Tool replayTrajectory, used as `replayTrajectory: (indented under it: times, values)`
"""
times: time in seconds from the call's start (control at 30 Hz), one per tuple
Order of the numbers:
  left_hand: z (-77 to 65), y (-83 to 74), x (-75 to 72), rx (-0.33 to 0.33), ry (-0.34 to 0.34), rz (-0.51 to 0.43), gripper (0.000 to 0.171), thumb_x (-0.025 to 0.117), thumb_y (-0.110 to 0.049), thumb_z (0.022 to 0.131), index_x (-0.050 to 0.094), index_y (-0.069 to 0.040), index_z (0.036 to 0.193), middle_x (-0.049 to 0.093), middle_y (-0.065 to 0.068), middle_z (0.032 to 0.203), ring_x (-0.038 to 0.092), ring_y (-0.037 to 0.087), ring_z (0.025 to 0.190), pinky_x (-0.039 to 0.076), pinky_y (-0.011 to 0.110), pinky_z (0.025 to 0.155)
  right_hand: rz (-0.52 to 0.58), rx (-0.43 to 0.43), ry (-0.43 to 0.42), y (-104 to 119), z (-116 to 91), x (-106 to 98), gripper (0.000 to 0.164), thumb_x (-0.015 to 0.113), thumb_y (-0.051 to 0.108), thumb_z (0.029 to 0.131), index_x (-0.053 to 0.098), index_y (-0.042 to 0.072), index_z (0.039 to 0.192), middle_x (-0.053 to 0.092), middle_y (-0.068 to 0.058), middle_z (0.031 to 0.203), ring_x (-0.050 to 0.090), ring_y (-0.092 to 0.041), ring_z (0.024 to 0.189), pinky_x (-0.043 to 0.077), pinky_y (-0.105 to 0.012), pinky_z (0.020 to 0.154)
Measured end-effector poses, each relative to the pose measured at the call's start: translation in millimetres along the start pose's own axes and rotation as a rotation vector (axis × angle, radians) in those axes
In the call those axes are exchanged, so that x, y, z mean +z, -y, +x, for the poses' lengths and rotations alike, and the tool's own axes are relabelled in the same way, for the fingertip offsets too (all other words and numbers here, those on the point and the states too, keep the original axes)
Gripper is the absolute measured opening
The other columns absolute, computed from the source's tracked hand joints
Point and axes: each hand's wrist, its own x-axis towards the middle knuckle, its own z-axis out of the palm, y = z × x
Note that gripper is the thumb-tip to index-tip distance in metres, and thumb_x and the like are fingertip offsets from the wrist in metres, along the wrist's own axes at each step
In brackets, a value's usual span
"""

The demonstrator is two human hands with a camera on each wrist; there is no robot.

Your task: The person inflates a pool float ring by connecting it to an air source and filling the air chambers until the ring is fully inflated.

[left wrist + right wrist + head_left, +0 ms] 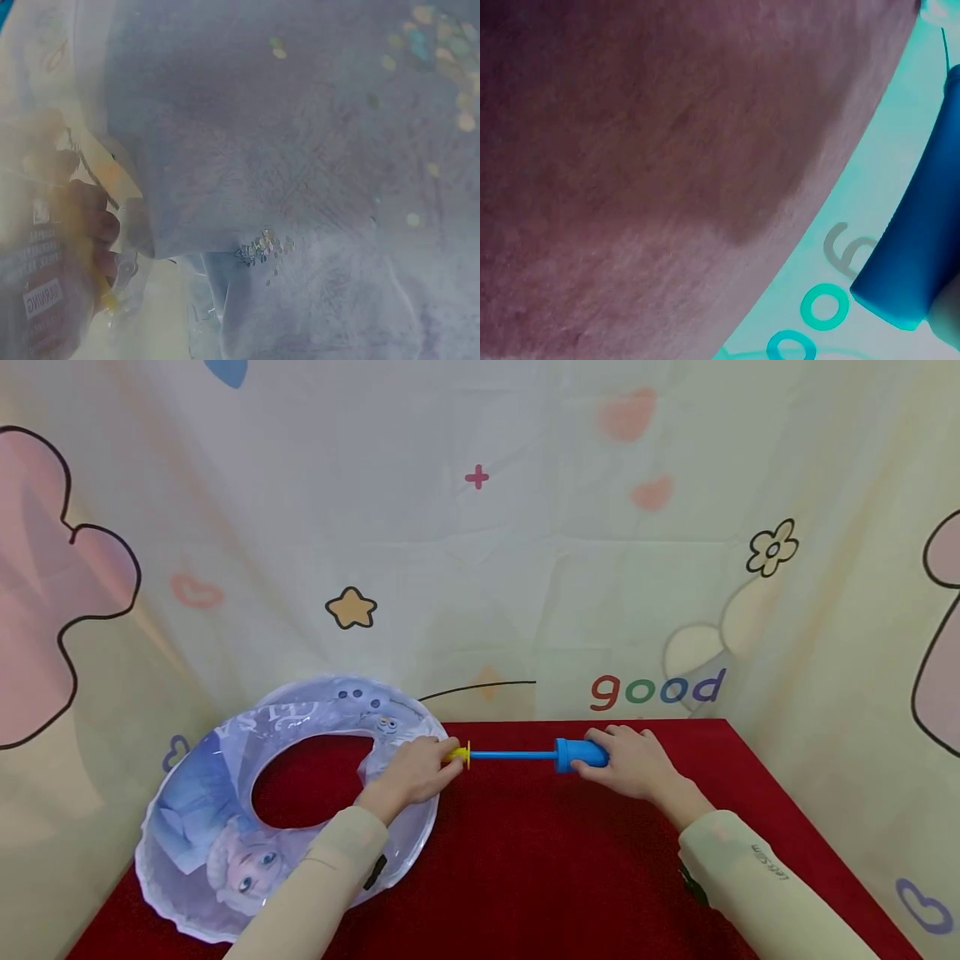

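Note:
A blue hand pump (572,755) lies level between the two hands, its thin blue rod showing between the barrel and a yellow end piece (455,753) with a round flange. My left hand (417,768) grips the yellow piece; in the left wrist view that hand is partly seen through clear plastic. On the right, my right hand (637,764) holds the blue barrel, whose end also appears at the edge of the right wrist view. A puffed, wrinkled swim ring (180,843) with a cartoon figure printed on it sits under and beside the left forearm.
A red-covered table (540,860) runs beneath everything. Pale printed curtains (480,543) rise at its back and both sides. A small black item (375,872) shows by the left forearm, and a dark object (693,885) is partly hidden by the right sleeve.

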Motion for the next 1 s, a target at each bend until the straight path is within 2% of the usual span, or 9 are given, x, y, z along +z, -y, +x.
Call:
replayTrajectory:
  times: [0.13,0.3,0.43,0.67,0.77,0.87,1.0]
  values:
    - [-0.6,0.9,0.0,-0.025,0.014,-0.009,0.026,0.05,-0.032,0.097,0.064,-0.016,0.112,0.053,0.0,0.079,0.054,0.02,0.076,0.044,0.039,0.07,0.01,0.008,0.009,-2,1,0,0.066,0.066,0.054,0.09,0.063,0.007,0.136,0.063,-0.02,0.124,0.059,-0.036,0.108,0.046,-0.056,0.085]
    - [0.1,2.4,2.0,-0.045,0.028,0.007,0.025,0.05,-0.031,0.097,0.064,-0.017,0.113,0.054,0.0,0.08,0.054,0.021,0.077,0.044,0.04,0.07,0.016,-0.003,0.012,13,8,4,0.064,0.064,0.054,0.09,0.063,0.01,0.136,0.064,-0.018,0.123,0.058,-0.033,0.109,0.044,-0.056,0.086]
    - [2.3,-0.3,3.7,-0.059,0.044,0.016,0.025,0.048,-0.032,0.097,0.063,-0.018,0.113,0.053,0.0,0.081,0.054,0.021,0.076,0.044,0.039,0.069,0.008,-0.024,0.017,38,19,7,0.062,0.062,0.056,0.091,0.064,0.012,0.134,0.064,-0.013,0.12,0.058,-0.03,0.108,0.044,-0.054,0.084]
    - [6.2,-8.6,3.0,-0.027,0.037,0.027,0.018,0.045,-0.031,0.098,0.057,-0.018,0.102,0.051,0.001,0.076,0.054,0.021,0.072,0.044,0.041,0.066,-0.027,-0.046,0.029,89,44,16,0.064,0.058,0.061,0.092,0.062,0.015,0.136,0.064,-0.011,0.122,0.059,-0.028,0.106,0.045,-0.054,0.086]
    - [6.6,-9.2,3.5,-0.029,0.043,0.023,0.019,0.045,-0.032,0.098,0.057,-0.017,0.102,0.05,0.001,0.076,0.053,0.02,0.07,0.043,0.039,0.064,-0.026,-0.041,0.04,103,50,19,0.065,0.057,0.063,0.092,0.061,0.016,0.137,0.064,-0.011,0.121,0.059,-0.027,0.106,0.045,-0.053,0.086]
    - [6.6,-7.7,5.0,-0.04,0.055,0.01,0.021,0.046,-0.033,0.098,0.058,-0.018,0.105,0.051,0.0,0.076,0.052,0.018,0.07,0.042,0.036,0.064,-0.014,-0.023,0.059,106,51,20,0.066,0.059,0.063,0.091,0.061,0.016,0.138,0.063,-0.01,0.122,0.058,-0.027,0.106,0.046,-0.052,0.087]
    - [5.8,-4.4,5.0,-0.047,0.062,0.005,0.021,0.047,-0.034,0.096,0.06,-0.018,0.104,0.05,0.0,0.076,0.051,0.018,0.071,0.041,0.035,0.065,0.007,-0.014,0.084,97,47,20,0.07,0.059,0.063,0.091,0.059,0.015,0.142,0.062,-0.012,0.127,0.057,-0.029,0.11,0.045,-0.052,0.088]
